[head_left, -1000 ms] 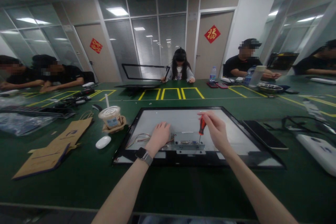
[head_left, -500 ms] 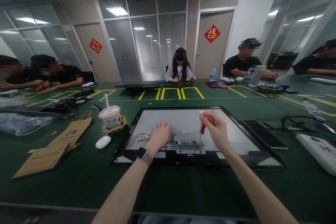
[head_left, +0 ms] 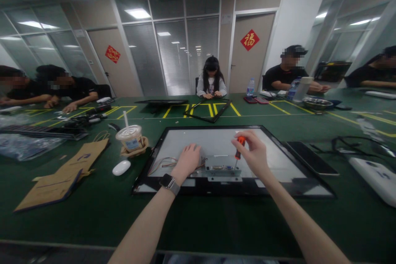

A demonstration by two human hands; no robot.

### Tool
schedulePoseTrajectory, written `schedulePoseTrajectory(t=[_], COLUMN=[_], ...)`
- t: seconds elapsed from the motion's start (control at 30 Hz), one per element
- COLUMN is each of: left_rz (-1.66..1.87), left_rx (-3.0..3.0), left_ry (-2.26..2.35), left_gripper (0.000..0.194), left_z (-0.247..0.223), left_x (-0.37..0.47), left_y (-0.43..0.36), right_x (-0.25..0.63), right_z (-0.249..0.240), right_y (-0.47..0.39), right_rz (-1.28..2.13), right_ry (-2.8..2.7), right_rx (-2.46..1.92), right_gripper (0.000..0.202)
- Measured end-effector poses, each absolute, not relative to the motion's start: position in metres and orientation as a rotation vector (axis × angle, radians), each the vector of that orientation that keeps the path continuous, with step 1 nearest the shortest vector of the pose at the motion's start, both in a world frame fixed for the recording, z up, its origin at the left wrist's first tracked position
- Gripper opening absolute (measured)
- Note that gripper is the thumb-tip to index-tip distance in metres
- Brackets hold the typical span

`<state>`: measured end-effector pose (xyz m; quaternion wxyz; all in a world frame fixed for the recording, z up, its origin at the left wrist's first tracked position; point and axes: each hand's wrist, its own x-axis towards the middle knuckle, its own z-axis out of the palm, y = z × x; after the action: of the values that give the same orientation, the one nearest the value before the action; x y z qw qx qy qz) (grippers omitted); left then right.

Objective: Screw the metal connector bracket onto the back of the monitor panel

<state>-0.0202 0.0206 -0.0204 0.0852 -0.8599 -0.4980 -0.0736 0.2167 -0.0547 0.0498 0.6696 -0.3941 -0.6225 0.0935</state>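
Observation:
A flat display panel (head_left: 213, 140) with a black frame lies in front of me, pale back side up. On its near part sits a metal bracket (head_left: 216, 160) with a row of connectors along its front. My right hand (head_left: 256, 152) grips a screwdriver (head_left: 240, 145) with an orange-red and black handle. The screwdriver stands nearly upright, its tip at the bracket's right end; whether a screw sits under it cannot be made out. Left of the bracket, my left hand (head_left: 187, 159) rests on the panel with fingers stretched out. Thin wires (head_left: 163, 160) run beside and under it.
Left of the panel are a lidded drink cup (head_left: 130, 137) in a cardboard holder, a white mouse (head_left: 121, 168) and a paper bag (head_left: 62, 173). A black phone-like slab (head_left: 311, 157) and a white case (head_left: 375, 177) lie right. Across the table, a person handles a black frame (head_left: 213, 120).
My right hand has turned slightly on the screwdriver, whose handle has shifted a little. My left hand stays put. Across the table, the person's black frame has come down flatter towards me.

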Motion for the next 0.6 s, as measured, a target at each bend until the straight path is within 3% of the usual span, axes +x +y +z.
schedulePoseTrajectory(t=[0.27,0.6], left_rz=[-0.217,-0.216], left_rx=[-2.554,-2.560], left_ry=[-1.460,-1.482], left_gripper=[0.040,0.041], left_z=[-0.0209,-0.0178], left_x=[-0.0209,-0.0203], left_y=[0.0215,0.0192], right_x=[0.2220,0.2170], right_z=[0.0473,0.0440], right_y=[-0.0522,-0.0487], right_rz=[0.477,0.585], right_ry=[-1.281,-1.238], right_rx=[-0.897,-0.849], right_gripper=[0.027,0.030])
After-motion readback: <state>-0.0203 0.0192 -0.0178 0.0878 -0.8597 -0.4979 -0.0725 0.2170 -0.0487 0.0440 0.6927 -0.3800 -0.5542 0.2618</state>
